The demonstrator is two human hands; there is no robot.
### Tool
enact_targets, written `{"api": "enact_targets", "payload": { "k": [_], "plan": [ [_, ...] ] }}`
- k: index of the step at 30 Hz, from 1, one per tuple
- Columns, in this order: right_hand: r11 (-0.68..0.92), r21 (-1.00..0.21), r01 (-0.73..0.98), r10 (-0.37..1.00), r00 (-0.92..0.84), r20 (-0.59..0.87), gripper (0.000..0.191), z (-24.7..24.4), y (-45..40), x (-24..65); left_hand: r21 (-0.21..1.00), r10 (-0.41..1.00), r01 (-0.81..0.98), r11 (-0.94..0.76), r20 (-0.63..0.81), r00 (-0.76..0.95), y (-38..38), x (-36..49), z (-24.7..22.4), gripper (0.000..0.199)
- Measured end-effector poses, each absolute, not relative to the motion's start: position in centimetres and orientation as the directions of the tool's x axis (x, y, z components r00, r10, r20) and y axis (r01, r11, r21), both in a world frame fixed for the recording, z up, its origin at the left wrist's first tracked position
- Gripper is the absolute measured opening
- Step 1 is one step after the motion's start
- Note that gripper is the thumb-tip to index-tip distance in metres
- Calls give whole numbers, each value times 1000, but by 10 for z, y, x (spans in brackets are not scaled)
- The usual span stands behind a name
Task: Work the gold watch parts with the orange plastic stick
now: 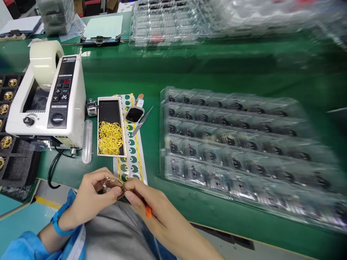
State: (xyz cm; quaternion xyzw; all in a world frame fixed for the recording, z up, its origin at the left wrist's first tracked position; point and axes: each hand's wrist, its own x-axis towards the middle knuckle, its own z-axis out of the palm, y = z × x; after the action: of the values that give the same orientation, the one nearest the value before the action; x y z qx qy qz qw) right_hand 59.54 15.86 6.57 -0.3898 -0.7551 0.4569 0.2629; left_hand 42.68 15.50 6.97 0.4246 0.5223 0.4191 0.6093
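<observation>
My left hand point(94, 196) is closed round a small gold-coloured round watch case point(107, 183), held just off the bench's front edge. Against the case's right rim, my right hand point(151, 202) has its thumb and index finger pinched together. An orange piece point(148, 211) pokes out by the right palm; what it belongs to is hidden. Just beyond the hands lies a sticker strip point(132, 159) with green cut-outs. A box point(111, 108) beside it holds a heap of yellow rings point(110, 139). Tweezers point(142, 122) and a square-faced watch point(135, 115) rest across the strip.
A tape dispenser point(67, 94) stands at the left, next to a black foam tray point(20, 159) of gold round parts. A large clear plastic tray point(217, 144) with dark parts in its cells covers the right side. Clipboards point(101, 32) and more clear trays point(165, 21) line the back.
</observation>
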Motion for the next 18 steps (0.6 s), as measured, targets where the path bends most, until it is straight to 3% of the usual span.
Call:
{"api": "enact_targets", "payload": {
  "k": [6,10,12,14,16,18],
  "plan": [
    [79,-957,281,921,-387,-38,52,69,163,595,975,973,-52,216,-211,92,151,425,67,21],
    [-5,-984,180,956,-286,-58,49,65,161,591,964,993,250,-91,108,-55,145,425,54,19],
    [-21,-994,107,955,-292,-52,42,58,157,584,832,926,450,-323,376,-31,142,426,43,29],
    [-33,-999,19,964,-262,-37,39,48,153,574,620,803,602,-504,593,60,140,427,32,43],
    [-33,-997,-73,974,-228,-16,39,41,149,566,464,721,684,-564,680,134,139,427,26,53],
    [-45,-991,-126,967,-253,-12,36,35,148,566,424,710,716,-554,691,140,136,426,26,54]
  ]
}}
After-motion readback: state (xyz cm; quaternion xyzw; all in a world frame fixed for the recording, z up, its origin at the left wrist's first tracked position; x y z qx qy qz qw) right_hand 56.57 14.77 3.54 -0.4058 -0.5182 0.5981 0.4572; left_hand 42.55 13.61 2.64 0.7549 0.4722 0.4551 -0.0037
